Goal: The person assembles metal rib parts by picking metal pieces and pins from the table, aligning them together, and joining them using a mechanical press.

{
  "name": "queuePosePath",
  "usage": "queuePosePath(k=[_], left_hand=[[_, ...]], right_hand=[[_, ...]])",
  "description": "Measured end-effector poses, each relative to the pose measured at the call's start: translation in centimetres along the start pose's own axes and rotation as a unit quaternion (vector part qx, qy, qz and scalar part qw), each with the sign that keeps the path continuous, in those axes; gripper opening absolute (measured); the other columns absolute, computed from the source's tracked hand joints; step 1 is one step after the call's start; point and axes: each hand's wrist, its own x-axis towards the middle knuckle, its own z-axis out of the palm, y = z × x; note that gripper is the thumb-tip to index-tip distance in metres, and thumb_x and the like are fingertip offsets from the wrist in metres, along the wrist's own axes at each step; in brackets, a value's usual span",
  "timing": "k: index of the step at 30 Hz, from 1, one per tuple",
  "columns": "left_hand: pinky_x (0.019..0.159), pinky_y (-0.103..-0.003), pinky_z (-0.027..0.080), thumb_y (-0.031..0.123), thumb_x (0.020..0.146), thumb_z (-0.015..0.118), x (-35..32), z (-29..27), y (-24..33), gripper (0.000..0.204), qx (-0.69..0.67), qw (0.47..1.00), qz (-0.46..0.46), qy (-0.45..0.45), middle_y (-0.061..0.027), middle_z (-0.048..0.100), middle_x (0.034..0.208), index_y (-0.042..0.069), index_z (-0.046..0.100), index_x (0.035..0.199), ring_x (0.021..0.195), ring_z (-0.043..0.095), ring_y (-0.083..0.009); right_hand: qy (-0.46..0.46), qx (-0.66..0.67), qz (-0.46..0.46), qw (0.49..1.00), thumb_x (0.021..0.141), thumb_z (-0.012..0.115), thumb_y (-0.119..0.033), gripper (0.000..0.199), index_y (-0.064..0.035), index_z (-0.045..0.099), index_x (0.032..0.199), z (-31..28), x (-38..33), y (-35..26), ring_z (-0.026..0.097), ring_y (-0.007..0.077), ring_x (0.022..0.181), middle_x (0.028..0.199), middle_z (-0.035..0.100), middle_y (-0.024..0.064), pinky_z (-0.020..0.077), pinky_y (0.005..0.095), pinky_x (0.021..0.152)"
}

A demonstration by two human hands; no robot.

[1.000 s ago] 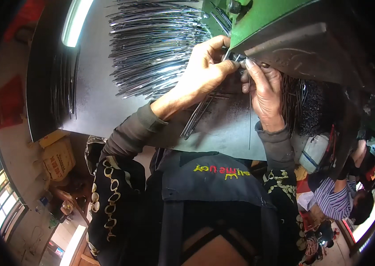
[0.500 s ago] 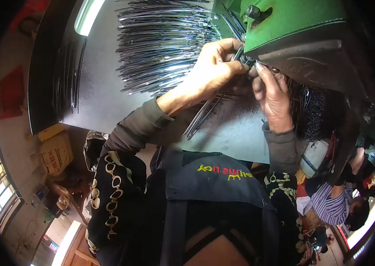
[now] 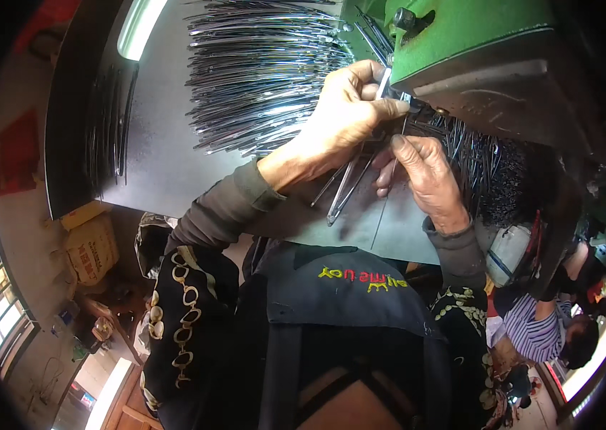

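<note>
My left hand (image 3: 346,111) is closed in a pinch on slim metal strips beside the lower edge of the green machine (image 3: 468,36). The long ends of those metal strips (image 3: 342,197) stick out below the hand, over the table. My right hand (image 3: 428,175), below and right of the left, has its thumb and fingers pinched on a thin metal rod (image 3: 380,218). That rod runs from near the machine's underside down toward the table's front edge. The exact grip of both sets of fingertips is partly hidden.
A wide heap of slim metal strips (image 3: 260,79) covers the table (image 3: 163,143) to the left. A smaller bunch of strips (image 3: 111,125) lies at the far left. More thin pieces (image 3: 507,179) are piled on the right. Another person in a striped top (image 3: 532,330) is at lower right.
My right hand has moved down and away from the left hand, and a thin metal rod now shows at it. The left hand stays by the machine; its strips have shifted slightly right.
</note>
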Motion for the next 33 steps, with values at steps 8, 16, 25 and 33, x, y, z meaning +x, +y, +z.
queuePosePath(k=[8, 16, 25, 33], left_hand=[[0.05, -0.021, 0.042, -0.004, 0.074, 0.065, 0.9, 0.0, -0.2, 0.019, 0.022, 0.999, 0.02, 0.022, -0.002, 0.058, 0.065, -0.002, 0.052, 0.088, 0.057, 0.052, -0.0073], [0.047, -0.021, 0.039, 0.0, 0.076, 0.063, 0.6, 0.4, -0.2, 0.011, 0.034, 0.999, 0.008, 0.039, -0.0017, 0.055, 0.064, -0.002, 0.054, 0.081, 0.055, 0.049, -0.0061], [0.049, -0.018, 0.039, 0.003, 0.075, 0.066, 0.4, 0.4, 0.3, 0.011, 0.096, 0.994, -0.031, 0.036, 0.0007, 0.055, 0.065, -0.002, 0.058, 0.08, 0.055, 0.047, -0.0038], [0.044, -0.019, 0.037, 0.004, 0.078, 0.064, 0.5, 0.1, -0.5, 0.009, 0.036, 0.998, 0.031, 0.046, 0.0024, 0.05, 0.059, 0.002, 0.055, 0.078, 0.051, 0.045, -0.0045]], right_hand=[[0.02, 0.021, 0.01, 1.0, 0.094, 0.049, -0.028, 0.036, 0.0012, 0.058, 0.074, -0.5, 0.8, 0.1, 0.056, 0.0124, 0.048, 0.058, 0.059, 0.008, 0.0483, 0.025, 0.047], [0.006, 0.053, 0.042, 0.998, 0.094, 0.047, -0.032, 0.041, 0.0029, 0.059, 0.075, -0.4, 0.2, -0.6, 0.058, 0.0134, 0.049, 0.056, 0.058, 0.009, 0.0485, 0.0247, 0.047], [-0.019, 0.053, 0.061, 0.997, 0.094, 0.046, -0.035, 0.047, 0.0076, 0.06, 0.08, 2.0, -3.5, 2.7, 0.06, 0.0181, 0.052, 0.058, 0.059, 0.0134, 0.0501, 0.0278, 0.049], [-0.008, -0.028, 0.013, 0.999, 0.096, 0.041, -0.034, 0.048, 0.0086, 0.06, 0.083, 2.8, -4.6, 2.9, 0.06, 0.0159, 0.061, 0.066, 0.06, 0.0132, 0.049, 0.0265, 0.057]])
